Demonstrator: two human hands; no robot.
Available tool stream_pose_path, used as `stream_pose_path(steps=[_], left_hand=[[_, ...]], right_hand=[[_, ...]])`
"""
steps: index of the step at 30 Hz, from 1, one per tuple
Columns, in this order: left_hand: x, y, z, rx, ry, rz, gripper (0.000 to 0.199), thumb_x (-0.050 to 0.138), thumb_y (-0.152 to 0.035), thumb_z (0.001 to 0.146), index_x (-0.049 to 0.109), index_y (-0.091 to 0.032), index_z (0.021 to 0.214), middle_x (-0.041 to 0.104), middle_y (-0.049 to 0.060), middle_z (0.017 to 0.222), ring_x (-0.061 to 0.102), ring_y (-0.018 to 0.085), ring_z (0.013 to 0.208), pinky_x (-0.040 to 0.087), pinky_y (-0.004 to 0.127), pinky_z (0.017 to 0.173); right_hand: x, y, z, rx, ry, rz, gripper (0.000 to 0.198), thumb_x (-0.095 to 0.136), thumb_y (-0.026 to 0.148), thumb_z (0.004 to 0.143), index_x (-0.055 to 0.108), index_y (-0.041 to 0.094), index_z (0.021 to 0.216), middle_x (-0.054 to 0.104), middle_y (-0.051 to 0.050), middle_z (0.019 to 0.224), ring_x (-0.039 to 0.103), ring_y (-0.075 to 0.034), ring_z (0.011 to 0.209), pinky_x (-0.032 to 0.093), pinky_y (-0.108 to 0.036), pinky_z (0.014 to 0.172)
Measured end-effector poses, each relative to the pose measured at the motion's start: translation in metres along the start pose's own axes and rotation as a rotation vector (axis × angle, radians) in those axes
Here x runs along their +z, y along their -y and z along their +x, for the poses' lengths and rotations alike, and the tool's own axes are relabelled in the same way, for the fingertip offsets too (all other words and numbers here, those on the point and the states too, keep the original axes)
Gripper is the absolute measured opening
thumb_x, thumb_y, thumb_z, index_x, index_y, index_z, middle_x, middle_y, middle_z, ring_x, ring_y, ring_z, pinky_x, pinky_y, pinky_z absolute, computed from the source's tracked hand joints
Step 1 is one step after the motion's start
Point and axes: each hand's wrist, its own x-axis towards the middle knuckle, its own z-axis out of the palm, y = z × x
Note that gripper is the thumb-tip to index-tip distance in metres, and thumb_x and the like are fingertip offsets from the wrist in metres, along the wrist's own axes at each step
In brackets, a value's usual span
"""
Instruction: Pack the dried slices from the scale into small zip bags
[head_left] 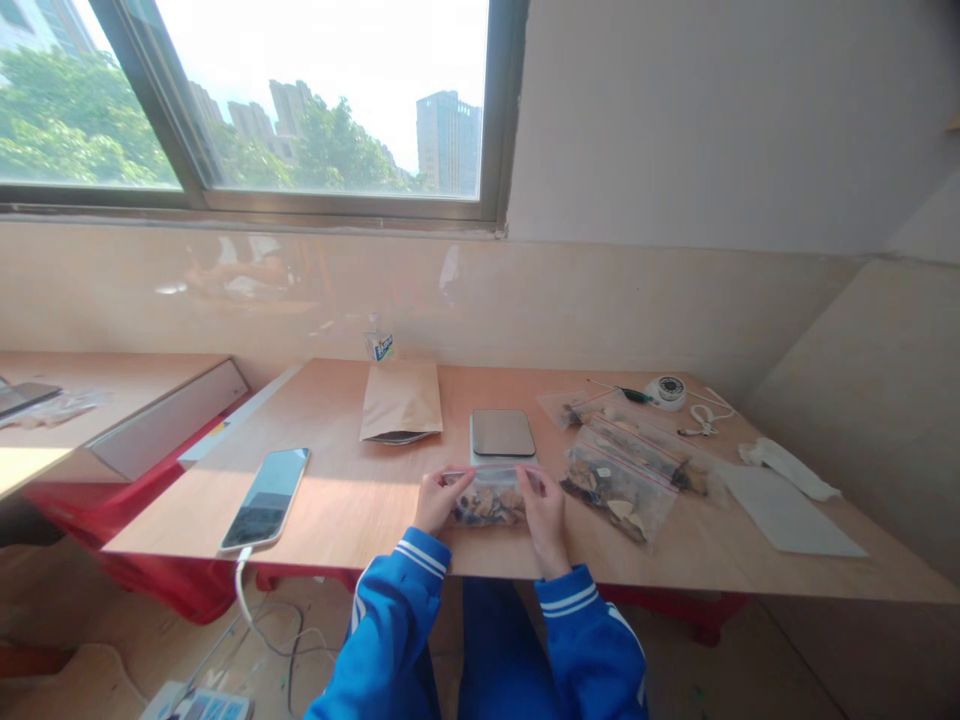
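A clear zip bag [489, 502] filled with brown and dark dried pieces is at the table's front edge. My left hand [437, 500] pinches its top left corner, and my right hand [545, 510] pinches the top right corner. Just beyond the bag sits a small digital scale [502, 434] with a shiny square top. To the right lie more zip bags of dried pieces [616, 490]. A brown kraft paper pouch [403, 402] rests behind and left of the scale, its dark mouth facing me.
On the left, a phone [268, 498] lies plugged into a white cable [241, 575]. A clear bottle [379, 343] stands by the wall. Farther right are a green-handled screwdriver [636, 396], a white dome camera [667, 392], white paper [795, 510] and a crumpled white wrapper [789, 467].
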Motion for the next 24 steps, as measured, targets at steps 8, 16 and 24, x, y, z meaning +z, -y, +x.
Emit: stream_pose_path(steps=[8, 16, 24], left_hand=[[0.000, 0.001, 0.001, 0.019, 0.013, -0.003, 0.030, 0.076, -0.043, 0.066, 0.075, -0.015, 0.077, 0.073, 0.006, 0.077, 0.066, 0.019, 0.075, 0.049, 0.025, 0.068], [0.002, -0.002, -0.001, 0.060, 0.021, -0.009, 0.031, 0.074, -0.044, 0.069, 0.076, -0.016, 0.082, 0.074, 0.006, 0.082, 0.067, 0.021, 0.079, 0.051, 0.027, 0.072], [0.001, 0.002, 0.000, 0.078, -0.021, 0.011, 0.027, 0.075, -0.041, 0.067, 0.074, -0.016, 0.077, 0.074, 0.006, 0.077, 0.067, 0.019, 0.075, 0.051, 0.029, 0.073]], right_hand=[[0.003, 0.005, -0.002, 0.086, 0.059, 0.123, 0.031, 0.063, 0.046, 0.078, 0.065, 0.017, 0.086, 0.070, -0.007, 0.085, 0.065, -0.022, 0.083, 0.052, -0.037, 0.080], [0.003, 0.030, -0.008, -0.352, -0.168, -0.247, 0.054, 0.056, 0.036, 0.086, 0.041, 0.022, 0.135, 0.056, -0.013, 0.128, 0.054, -0.024, 0.113, 0.040, -0.044, 0.097], [0.020, 0.081, 0.012, -0.521, 0.554, -0.755, 0.024, 0.054, 0.028, 0.090, 0.064, 0.022, 0.111, 0.070, -0.008, 0.106, 0.060, -0.026, 0.103, 0.033, -0.046, 0.099]])
